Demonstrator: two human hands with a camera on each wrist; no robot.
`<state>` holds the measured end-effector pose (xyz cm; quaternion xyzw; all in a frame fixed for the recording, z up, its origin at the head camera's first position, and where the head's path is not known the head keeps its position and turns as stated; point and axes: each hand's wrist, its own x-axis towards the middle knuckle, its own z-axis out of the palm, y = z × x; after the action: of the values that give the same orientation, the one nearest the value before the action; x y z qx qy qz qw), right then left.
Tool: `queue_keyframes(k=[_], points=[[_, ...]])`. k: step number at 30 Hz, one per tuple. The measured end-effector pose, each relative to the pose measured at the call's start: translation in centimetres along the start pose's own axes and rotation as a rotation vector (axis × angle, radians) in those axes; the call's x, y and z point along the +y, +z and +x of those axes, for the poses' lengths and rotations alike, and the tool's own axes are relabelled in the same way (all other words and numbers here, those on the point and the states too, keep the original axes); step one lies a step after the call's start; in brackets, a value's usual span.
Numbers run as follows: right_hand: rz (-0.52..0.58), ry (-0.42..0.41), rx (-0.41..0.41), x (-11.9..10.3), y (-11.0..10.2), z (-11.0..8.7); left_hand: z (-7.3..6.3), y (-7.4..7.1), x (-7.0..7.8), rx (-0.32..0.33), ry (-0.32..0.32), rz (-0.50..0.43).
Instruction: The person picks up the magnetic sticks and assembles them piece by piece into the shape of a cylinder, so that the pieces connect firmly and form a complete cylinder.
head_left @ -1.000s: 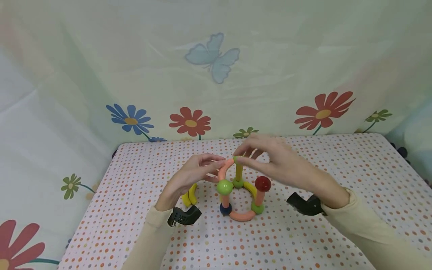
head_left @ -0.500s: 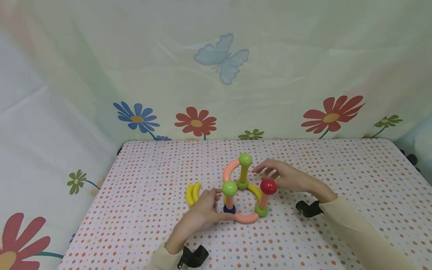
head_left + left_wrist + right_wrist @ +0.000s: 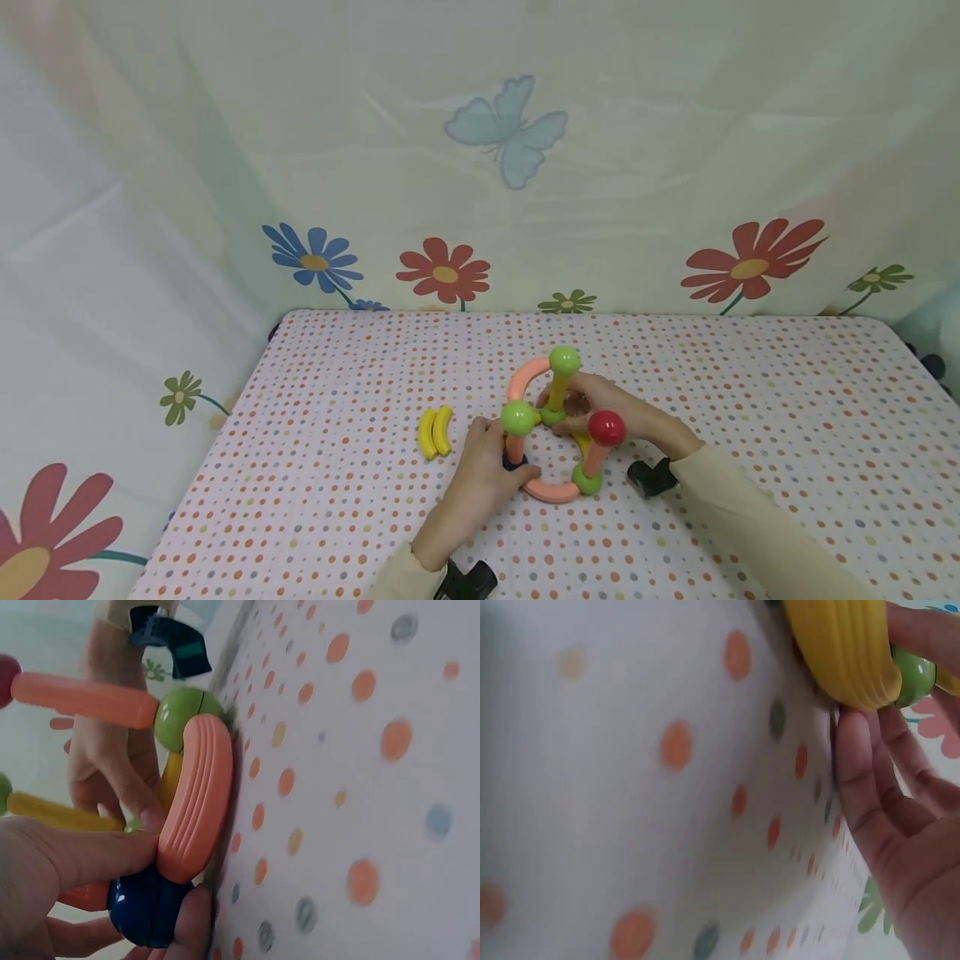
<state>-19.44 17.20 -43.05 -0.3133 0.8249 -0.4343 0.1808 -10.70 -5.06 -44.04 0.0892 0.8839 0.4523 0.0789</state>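
A toy structure of balls and rods stands between both hands. My left hand (image 3: 480,471) grips its navy ball (image 3: 150,907) at the base, with the thumb at the front and fingers curled behind. My right hand (image 3: 615,406) holds the lower green ball (image 3: 552,417) at the back between thumb and fingers; a yellow curved rod (image 3: 847,652) joins that ball. On three upright rods sit two upper green balls, the rear one (image 3: 564,361) and the left one (image 3: 517,417), and a red ball (image 3: 606,427). A salmon curved rod (image 3: 527,375) links the two green tops. The red ball's upright leans outward.
Two loose yellow curved rods (image 3: 434,433) lie side by side to the left of the left hand. The table has a dotted cloth (image 3: 337,467). Behind it hangs a curtain (image 3: 637,150) printed with flowers and a butterfly.
Both hands have come down from the salmon curved rod and the rear top ball to the base. The left hand now grips the navy ball, the right the rear lower green ball.
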Motion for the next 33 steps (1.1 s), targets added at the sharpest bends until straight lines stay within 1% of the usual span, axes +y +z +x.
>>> queue_keyframes(k=[3, 6, 9, 13, 16, 18, 20, 22, 25, 28, 30, 33], points=[[-0.007, 0.079, 0.036, 0.1, -0.2, -1.0, 0.8, -0.4, 0.1, -0.008, 0.024, 0.032], [-0.009, 0.105, 0.075, 0.1, 0.0, -2.1, 2.0, -0.7, 0.1, 0.003, 0.033, 0.065], [-0.021, 0.097, 0.117, 0.1, 0.4, -3.2, 3.3, -1.0, -0.1, 0.02, 0.05, 0.069], [-0.01, 0.069, 0.176, -0.3, 1.5, -4.5, 4.9, -1.3, -0.4, 0.024, 0.096, 0.03], [0.018, 0.048, 0.215, -0.7, 2.5, -5.1, 5.7, -1.4, -0.8, -0.003, 0.131, 0.004], [0.025, 0.057, 0.233, -0.9, 3.2, -5.4, 6.1, -1.6, -1.0, -0.028, 0.144, -0.004], [0.022, 0.071, 0.235, -1.1, 3.6, -5.6, 6.3, -1.7, -1.2, -0.051, 0.151, -0.007], [0.02, 0.081, 0.221, -1.2, 3.6, -5.8, 6.4, -1.8, -1.3, -0.064, 0.154, -0.005], [0.025, 0.073, 0.16, -1.2, 2.5, -6.2, 6.5, -1.8, -1.4, -0.072, 0.169, 0.0], [-0.006, 0.073, 0.115, -1.4, 0.4, -6.8, 6.4, -1.8, -1.6, -0.075, 0.191, 0.013], [-0.06, 0.077, 0.124, -1.8, -1.1, -7.2, 6.2, -2.1, -1.7, -0.081, 0.203, 0.025], [-0.146, 0.081, 0.196, -3.2, -3.5, -7.2, 5.6, -2.8, -1.8, -0.072, 0.202, 0.064]])
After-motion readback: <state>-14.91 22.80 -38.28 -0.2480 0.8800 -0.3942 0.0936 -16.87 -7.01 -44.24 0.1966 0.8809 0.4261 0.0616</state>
